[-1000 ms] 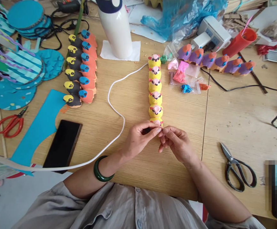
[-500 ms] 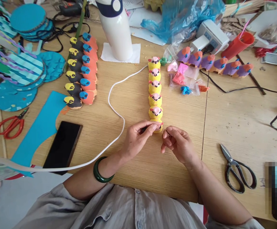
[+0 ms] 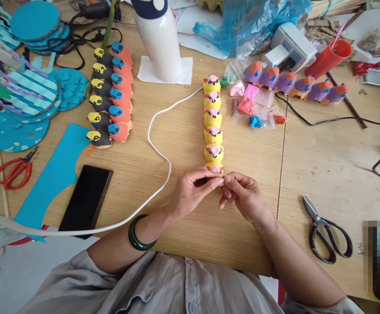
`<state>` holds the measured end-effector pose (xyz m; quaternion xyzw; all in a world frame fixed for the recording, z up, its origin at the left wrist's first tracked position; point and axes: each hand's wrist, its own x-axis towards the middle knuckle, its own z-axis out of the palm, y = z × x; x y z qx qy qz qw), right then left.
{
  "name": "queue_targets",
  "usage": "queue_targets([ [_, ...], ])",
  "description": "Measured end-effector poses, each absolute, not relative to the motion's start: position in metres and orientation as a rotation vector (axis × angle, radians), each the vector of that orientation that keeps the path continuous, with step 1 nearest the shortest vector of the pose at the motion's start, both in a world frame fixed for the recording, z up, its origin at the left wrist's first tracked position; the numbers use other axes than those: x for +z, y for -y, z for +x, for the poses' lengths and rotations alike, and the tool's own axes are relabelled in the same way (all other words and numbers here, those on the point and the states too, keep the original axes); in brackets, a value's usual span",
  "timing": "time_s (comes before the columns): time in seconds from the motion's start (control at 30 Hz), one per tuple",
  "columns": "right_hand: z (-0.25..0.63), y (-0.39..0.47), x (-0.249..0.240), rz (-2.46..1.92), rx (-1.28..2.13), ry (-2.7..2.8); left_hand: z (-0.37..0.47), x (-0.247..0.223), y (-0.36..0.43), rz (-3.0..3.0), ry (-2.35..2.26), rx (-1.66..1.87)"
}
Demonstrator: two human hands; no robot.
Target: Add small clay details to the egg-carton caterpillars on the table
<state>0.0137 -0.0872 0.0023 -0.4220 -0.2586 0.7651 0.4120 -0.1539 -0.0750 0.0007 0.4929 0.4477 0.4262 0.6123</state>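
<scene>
A strip of yellow egg-carton cups with pink and black faces (image 3: 213, 117) runs away from me down the middle of the table. Just at its near end, my left hand (image 3: 190, 189) pinches thumb and forefinger together, a dark bangle on its wrist. My right hand (image 3: 244, 194) is closed in a pinch too, its fingertips meeting those of the left. Whatever lies between the fingertips is too small or hidden to make out. Small bags of pink clay (image 3: 248, 99) and a blue clay lump (image 3: 256, 122) lie right of the strip.
Black-and-yellow cups (image 3: 100, 100) and orange-and-blue cups (image 3: 121, 91) stand left, purple cups (image 3: 286, 83) at back right. A phone (image 3: 86, 198), red-handled scissors (image 3: 13, 172), black scissors (image 3: 325, 231), a white bottle (image 3: 160, 48) and a white cable (image 3: 168, 168) are around.
My left hand's fingertips have moved right and slightly nearer me, off the last yellow cup, and now meet my right hand's fingertips. The right hand's fingers have closed into a pinch.
</scene>
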Motion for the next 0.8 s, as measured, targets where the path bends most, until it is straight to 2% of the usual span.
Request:
queue_targets([
  [0.3,0.014,0.0862,0.0014,-1.045,2.002,0.589,-0.1547,0.0046,0.073,1.187,-1.085,0.996],
  [0.6,0.0178,0.086,0.0035,-1.109,1.873,0.685,-0.1546,0.0039,0.0728,1.206,-1.124,1.042],
  [0.8,0.0163,0.085,0.0062,-1.102,1.87,0.633,-0.1555,0.0104,0.0729,1.071,-1.152,0.94],
])
